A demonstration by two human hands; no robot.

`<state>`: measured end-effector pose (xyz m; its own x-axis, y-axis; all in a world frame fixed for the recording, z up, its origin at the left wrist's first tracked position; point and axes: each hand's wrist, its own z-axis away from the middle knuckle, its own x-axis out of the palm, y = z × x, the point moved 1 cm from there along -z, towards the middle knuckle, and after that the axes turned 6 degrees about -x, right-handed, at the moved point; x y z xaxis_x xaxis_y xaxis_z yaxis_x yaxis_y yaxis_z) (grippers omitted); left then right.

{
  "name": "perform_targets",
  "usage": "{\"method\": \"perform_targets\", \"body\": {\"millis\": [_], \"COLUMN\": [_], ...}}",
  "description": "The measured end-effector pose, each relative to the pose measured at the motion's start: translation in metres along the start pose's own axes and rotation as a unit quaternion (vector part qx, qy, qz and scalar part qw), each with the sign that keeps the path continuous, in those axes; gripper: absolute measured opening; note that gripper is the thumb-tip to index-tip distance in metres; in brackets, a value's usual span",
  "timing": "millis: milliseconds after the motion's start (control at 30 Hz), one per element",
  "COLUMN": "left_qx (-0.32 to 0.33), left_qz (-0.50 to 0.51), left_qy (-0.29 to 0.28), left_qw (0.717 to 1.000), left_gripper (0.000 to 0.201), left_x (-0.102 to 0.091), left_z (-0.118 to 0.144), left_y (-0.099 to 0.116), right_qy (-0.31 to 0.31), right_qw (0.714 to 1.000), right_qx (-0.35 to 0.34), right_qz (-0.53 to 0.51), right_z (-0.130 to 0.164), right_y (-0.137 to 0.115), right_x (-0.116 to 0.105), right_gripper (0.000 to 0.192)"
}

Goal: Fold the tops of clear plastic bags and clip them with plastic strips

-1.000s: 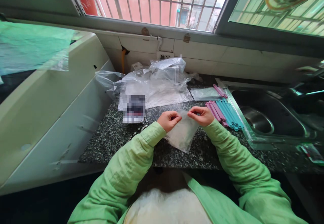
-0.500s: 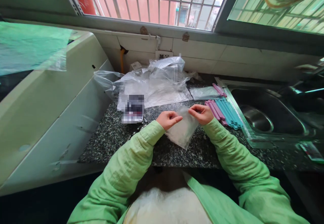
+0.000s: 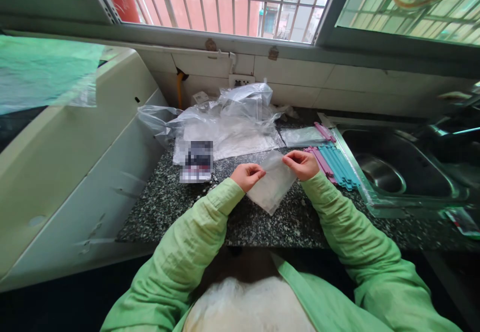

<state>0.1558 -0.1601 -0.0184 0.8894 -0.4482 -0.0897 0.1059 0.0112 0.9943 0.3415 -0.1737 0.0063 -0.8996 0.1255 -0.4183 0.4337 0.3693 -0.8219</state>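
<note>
Between my hands, above the speckled counter, hangs a small translucent plastic bag. My left hand pinches its left upper edge between thumb and fingers. At the opposite upper corner, my right hand grips it the same way. The bag looks flat, with one corner pointing down toward me. Just beyond my right hand lie pink strips and blue-green strips, side by side. A flat clear packet with more pink pieces rests behind them.
Crumpled clear plastic bags are heaped at the back. A blurred-out item lies left of my hands. On the right is a metal sink; a large pale appliance bounds the left. A wall socket sits behind the heap.
My hands have drawn slightly apart, and the bag between them is spread wider and flatter. Its lower corner has shifted a little left and up.
</note>
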Motion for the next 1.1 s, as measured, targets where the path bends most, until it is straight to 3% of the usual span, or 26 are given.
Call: {"method": "perform_targets", "body": {"millis": [467, 633, 967, 1100], "left_qx": [0.002, -0.014, -0.006, -0.004], "left_qz": [-0.018, -0.018, -0.038, -0.047], "left_qy": [-0.021, -0.058, -0.065, -0.068], "left_qw": [1.000, 0.998, 0.997, 0.997], "left_gripper": [0.026, 0.024, 0.026, 0.033], "left_x": [0.0010, 0.0050, 0.0064, 0.0070], "left_z": [0.0021, 0.0037, 0.0024, 0.0038], "left_y": [0.0008, 0.0007, -0.0045, -0.0020], "right_qy": [-0.075, -0.053, 0.011, 0.005], "right_qw": [0.997, 0.999, 0.998, 0.997], "right_qx": [0.016, 0.000, -0.022, -0.035], "right_qz": [-0.012, 0.007, 0.054, 0.065], "right_z": [-0.0008, 0.0016, 0.0055, 0.0052], "right_y": [-0.0050, -0.0051, -0.0085, -0.0084], "right_x": [-0.0010, 0.0000, 0.0051, 0.0056], "right_gripper": [0.043, 0.037, 0.024, 0.024]}}
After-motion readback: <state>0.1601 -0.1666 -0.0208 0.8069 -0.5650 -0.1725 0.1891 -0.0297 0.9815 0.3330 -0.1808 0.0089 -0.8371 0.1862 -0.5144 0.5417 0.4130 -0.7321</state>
